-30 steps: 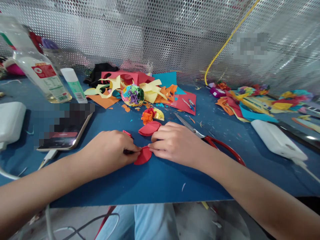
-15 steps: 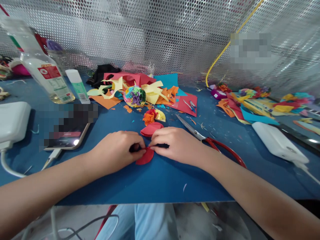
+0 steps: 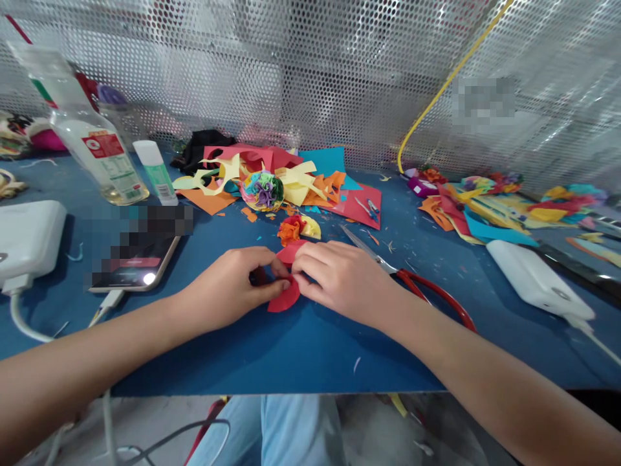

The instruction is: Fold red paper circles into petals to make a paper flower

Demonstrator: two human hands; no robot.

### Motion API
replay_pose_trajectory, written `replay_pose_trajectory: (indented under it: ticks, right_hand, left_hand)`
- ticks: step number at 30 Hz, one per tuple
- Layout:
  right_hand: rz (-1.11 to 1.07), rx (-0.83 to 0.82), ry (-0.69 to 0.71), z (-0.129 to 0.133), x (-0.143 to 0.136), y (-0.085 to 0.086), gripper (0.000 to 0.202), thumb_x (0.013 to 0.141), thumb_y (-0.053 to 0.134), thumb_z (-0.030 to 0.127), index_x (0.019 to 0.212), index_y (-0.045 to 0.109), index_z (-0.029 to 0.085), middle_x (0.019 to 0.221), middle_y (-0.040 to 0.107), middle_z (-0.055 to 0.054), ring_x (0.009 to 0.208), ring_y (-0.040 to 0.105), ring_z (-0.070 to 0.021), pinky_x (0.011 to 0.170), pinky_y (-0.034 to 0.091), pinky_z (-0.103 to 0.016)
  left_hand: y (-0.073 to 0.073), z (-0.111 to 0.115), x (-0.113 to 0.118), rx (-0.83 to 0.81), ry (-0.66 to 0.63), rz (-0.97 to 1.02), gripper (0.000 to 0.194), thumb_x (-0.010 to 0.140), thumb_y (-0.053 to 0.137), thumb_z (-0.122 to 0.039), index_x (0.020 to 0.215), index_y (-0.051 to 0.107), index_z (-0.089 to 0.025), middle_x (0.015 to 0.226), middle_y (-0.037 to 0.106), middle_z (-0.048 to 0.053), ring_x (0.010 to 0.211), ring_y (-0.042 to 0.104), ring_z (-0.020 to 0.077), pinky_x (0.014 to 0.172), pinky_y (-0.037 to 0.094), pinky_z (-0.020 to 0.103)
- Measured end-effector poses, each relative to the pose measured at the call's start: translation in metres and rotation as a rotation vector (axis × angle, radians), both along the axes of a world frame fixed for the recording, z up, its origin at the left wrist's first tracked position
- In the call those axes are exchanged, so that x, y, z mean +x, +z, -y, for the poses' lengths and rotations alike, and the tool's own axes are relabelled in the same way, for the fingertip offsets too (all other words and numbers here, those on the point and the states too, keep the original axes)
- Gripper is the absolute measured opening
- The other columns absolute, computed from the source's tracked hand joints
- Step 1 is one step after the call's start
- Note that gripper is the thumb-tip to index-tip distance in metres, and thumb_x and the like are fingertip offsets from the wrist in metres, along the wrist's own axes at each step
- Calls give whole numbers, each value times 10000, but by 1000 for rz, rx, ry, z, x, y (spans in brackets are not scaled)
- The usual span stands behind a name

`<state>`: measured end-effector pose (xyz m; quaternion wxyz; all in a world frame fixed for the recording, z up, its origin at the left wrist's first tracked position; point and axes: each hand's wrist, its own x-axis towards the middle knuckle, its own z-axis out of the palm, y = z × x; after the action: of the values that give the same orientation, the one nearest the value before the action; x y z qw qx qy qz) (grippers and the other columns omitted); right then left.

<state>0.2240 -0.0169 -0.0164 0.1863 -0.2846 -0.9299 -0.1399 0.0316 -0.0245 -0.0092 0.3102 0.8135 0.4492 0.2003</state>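
Observation:
Between my hands is a rounded piece of red paper [image 3: 285,298], its lower part showing as a fan-like curve. My left hand [image 3: 237,285] pinches its upper left side between thumb and fingers. From the other side, my right hand [image 3: 337,275] grips it with bent fingers, and its fingertips are partly hidden. Another piece of red paper [image 3: 290,251] lies just behind, half covered by my hands. Beyond it sit a small orange and red paper flower [image 3: 290,228] and a folded yellow paper piece [image 3: 311,227]. Red-handled scissors [image 3: 405,275] lie beside my right hand, blades partly open.
Colored paper scraps [image 3: 233,175] and a multicolored paper ball [image 3: 262,190] lie at the back. On the left are a glue stick [image 3: 156,171], a bottle [image 3: 104,158], a phone [image 3: 136,265] and a white charger [image 3: 32,236]. A white power bank [image 3: 538,278] lies right.
My fingers have shifted slightly on the red paper, and the right hand has closed in over it. The view has tilted a little; the other things stay in place.

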Motion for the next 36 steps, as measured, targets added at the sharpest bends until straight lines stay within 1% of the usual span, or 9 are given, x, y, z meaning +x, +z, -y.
replay_pose_trajectory:
  ticks: [3,5,8,11,14,19,23,32,36]
  right_hand:
    - [-49,34,-10,2,-1,3,167,845,447,139,763,592,144,760,621,-27,698,580,-144,653,430,-272]
    - [-125,-19,-20,5,-2,5,176,855,441,148,777,598,139,777,635,-37,731,592,-153,673,438,-277]
    - [-345,-268,-23,6,-2,6,115,844,496,171,825,609,154,834,657,-30,782,604,-141,713,457,-257]
    - [-552,-547,-23,5,-1,6,80,818,561,200,854,633,191,830,680,6,742,620,-114,675,480,-223]
    - [-668,-662,-42,3,0,5,99,805,590,251,842,665,199,802,700,8,712,641,-124,632,498,-224]
    - [-726,-636,-8,4,0,5,92,792,619,251,830,694,214,819,714,13,764,661,-139,687,513,-242]
    - [-731,-583,41,5,-1,4,85,792,625,239,834,698,224,837,717,15,782,667,-143,716,518,-256]
    - [-705,-532,101,10,-2,7,86,793,609,183,804,689,214,798,711,19,737,660,-127,684,520,-243]
    - [-751,-613,76,8,-3,6,77,779,618,189,812,684,207,798,706,11,743,654,-131,694,520,-249]
  left_hand:
    - [1,0,-1,-115,3,98,195,798,534,-347,813,624,-176,706,624,-22,576,479,90,514,384,190]
    - [2,0,-1,-135,7,139,212,803,529,-349,803,637,-166,664,618,-20,551,471,87,490,377,186]
    - [5,2,-1,-69,60,164,208,799,550,-339,803,666,-166,665,635,-14,541,485,81,468,369,173]
    - [9,4,-1,35,101,196,184,791,577,-327,814,684,-179,732,668,1,602,543,93,459,379,158]
    - [10,5,-1,157,91,212,154,791,586,-290,824,694,-186,767,677,9,650,576,103,495,413,161]
    - [7,6,-3,287,63,245,134,786,594,-251,786,708,-183,759,676,10,638,587,103,572,463,192]
    - [7,7,-4,322,47,270,139,784,598,-252,802,721,-189,753,677,21,633,598,114,554,472,209]
    - [11,13,-1,357,30,292,80,748,637,-210,714,703,-179,715,681,19,624,589,114,534,460,213]
    - [12,13,-1,286,66,290,89,759,627,-212,709,689,-170,703,674,1,582,565,90,491,421,189]
